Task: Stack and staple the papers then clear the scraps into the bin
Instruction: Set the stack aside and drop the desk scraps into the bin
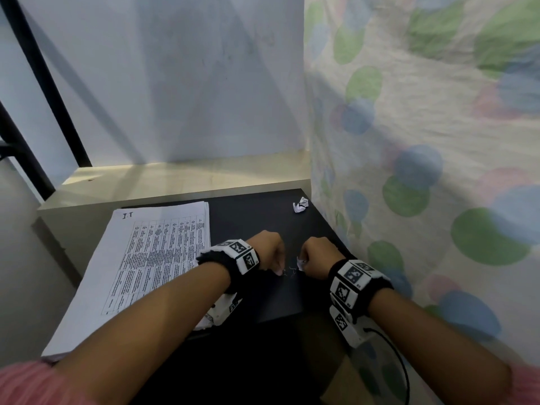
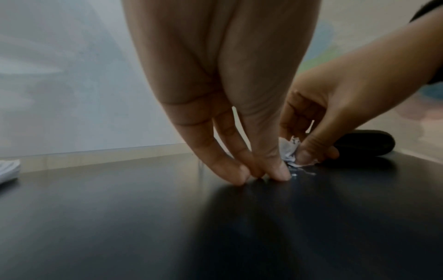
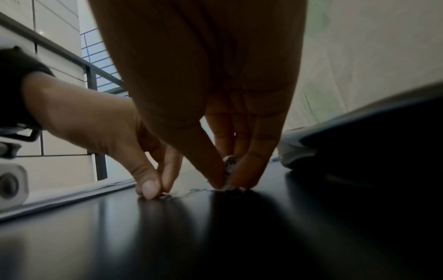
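A thick stack of printed papers (image 1: 152,258) lies on the left of the black table (image 1: 263,217). My left hand (image 1: 280,271) pinches its fingertips (image 2: 278,175) together on tiny loose staples (image 3: 194,191) on the table top. Just to its right, my right hand (image 1: 302,266) pinches a small crumpled paper scrap (image 2: 289,149) against the table, thumb and fingers (image 3: 242,170) closed round it. A second crumpled scrap (image 1: 301,204) sits at the table's far right corner. No bin shows in any view.
A dark rounded object (image 2: 364,142), perhaps the stapler, lies on the table just behind my right hand. A spotted cloth (image 1: 423,171) hangs along the table's right side. A pale ledge (image 1: 181,179) and wall stand behind. The table's near edge (image 1: 280,315) is close to my wrists.
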`<state>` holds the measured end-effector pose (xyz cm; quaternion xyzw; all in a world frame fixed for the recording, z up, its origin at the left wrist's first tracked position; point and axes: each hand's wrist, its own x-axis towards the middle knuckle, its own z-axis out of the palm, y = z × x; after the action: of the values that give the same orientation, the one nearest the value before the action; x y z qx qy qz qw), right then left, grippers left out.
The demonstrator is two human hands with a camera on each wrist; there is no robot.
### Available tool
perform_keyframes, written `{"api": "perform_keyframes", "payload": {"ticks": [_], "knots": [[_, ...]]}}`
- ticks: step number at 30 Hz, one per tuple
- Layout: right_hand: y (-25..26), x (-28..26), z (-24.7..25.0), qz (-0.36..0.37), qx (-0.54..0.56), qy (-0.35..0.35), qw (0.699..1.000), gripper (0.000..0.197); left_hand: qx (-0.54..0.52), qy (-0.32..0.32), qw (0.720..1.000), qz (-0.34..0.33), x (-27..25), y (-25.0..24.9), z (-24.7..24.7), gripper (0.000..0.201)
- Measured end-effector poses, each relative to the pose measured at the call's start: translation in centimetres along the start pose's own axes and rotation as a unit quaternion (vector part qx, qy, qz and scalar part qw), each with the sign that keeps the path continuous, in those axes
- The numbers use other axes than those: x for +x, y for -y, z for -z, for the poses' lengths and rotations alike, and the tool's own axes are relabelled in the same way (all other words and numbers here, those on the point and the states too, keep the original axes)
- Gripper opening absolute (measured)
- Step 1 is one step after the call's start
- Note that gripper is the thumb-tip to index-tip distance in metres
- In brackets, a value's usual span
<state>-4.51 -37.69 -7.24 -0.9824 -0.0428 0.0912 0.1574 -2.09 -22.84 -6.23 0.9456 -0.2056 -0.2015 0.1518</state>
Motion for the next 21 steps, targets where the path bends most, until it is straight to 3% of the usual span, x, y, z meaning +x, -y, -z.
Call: {"api": "perform_keyframes", "payload": {"ticks": [7, 16, 21], "knots": [[0.1, 0.0, 0.8, 0.008, 0.013, 0.007, 1.0, 0.022, 0.033, -0.014, 0.999, -0.016, 0.2, -1.0, -0.4, 0.039], [-0.7, -0.4, 0.9, 0.002, 0.012, 0.014, 1.0, 0.018, 0.018, -0.016, 0.999, -0.028, 0.8, -1.3, -0.3, 0.03], [-0.4, 0.2, 0.7, 0.002, 0.009, 0.011, 1.0, 0.016, 0.034, -0.018, 0.999, 0.004, 1.4, -1.9, -0.7, 0.028]]}}
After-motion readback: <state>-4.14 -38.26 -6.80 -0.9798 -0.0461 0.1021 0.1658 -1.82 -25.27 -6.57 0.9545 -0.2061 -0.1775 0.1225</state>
